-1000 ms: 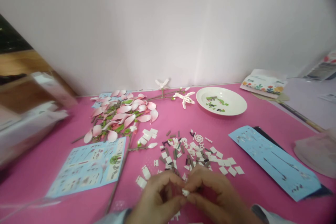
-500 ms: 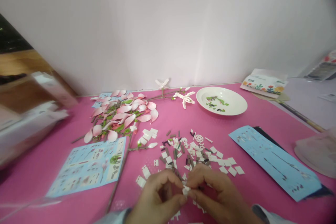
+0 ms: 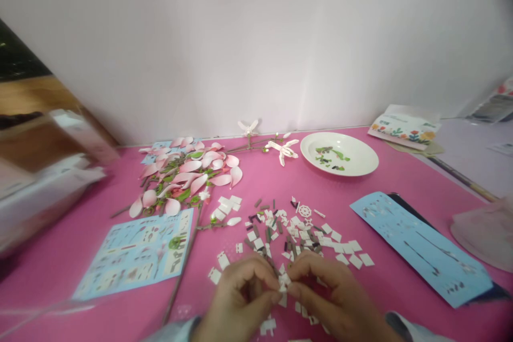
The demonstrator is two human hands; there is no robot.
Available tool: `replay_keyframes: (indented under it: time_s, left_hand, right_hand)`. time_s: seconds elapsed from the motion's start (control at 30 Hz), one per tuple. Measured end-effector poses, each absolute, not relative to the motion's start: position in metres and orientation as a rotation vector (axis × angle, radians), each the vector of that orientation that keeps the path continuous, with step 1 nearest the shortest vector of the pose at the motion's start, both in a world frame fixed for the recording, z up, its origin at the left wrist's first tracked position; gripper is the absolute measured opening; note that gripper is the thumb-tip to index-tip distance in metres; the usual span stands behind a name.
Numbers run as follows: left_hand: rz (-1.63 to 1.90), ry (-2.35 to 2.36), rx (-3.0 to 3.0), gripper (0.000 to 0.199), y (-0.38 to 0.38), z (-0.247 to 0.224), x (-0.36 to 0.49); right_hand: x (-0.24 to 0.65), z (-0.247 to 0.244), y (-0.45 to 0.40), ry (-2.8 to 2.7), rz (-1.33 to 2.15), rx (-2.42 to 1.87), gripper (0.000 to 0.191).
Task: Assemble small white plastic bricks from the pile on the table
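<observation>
My left hand [image 3: 236,299] is closed in a pinch, thumb and forefinger at a small white building-block piece [image 3: 284,281]. From the other side my right hand [image 3: 340,299] pinches the same piece; its exact shape is partly hidden by the fingertips. Just beyond both hands spreads a pile of loose bricks [image 3: 302,230], mostly white tiles with grey-brown and dark pieces among them. Two white hinged-looking pieces [image 3: 223,261] lie left of the pile, near my left hand. More white pieces [image 3: 268,326] show beneath and between my wrists.
Pink petals and green parts [image 3: 192,168] are heaped at the back left, above a blue instruction sheet [image 3: 132,256] and beside a long brown stem [image 3: 180,278]. A white plate [image 3: 360,165] holds green bits. A blue booklet [image 3: 420,246] lies at right. White blossoms [image 3: 284,150] rest near the wall.
My fingertips have shifted slightly around the white piece, and more of it shows between them. White pieces below my hands are more visible. The rest looks unmoved.
</observation>
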State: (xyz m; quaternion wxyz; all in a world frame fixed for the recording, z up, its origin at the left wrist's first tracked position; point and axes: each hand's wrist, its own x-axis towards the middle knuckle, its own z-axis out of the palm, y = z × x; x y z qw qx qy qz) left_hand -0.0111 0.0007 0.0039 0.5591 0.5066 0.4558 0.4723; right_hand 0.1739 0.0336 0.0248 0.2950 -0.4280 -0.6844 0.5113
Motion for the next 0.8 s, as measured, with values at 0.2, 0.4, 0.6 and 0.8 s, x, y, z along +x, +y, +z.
replay_keyframes:
  time_s: [0.2, 0.4, 0.6, 0.8]
  left_hand:
    - [1.109, 1.055, 1.1, 0.014, 0.001, 0.007, -0.01]
    - [1.115, 1.066, 1.105, 0.013, -0.001, 0.004, -0.01]
    - [1.135, 1.038, 1.247, 0.01, 0.002, 0.003, -0.012]
    - [1.084, 1.075, 1.242, 0.01, -0.004, -0.008, -0.013]
  right_hand:
    - [0.173, 0.024, 0.033, -1.827, 1.352, -1.177, 0.018]
    - [0.173, 0.022, 0.031, -1.81, 1.361, -1.175, 0.017]
    - [0.173, 0.022, 0.032, -1.809, 1.414, -1.14, 0.018]
    - [0.173, 0.026, 0.032, -1.81, 1.449, -1.152, 0.018]
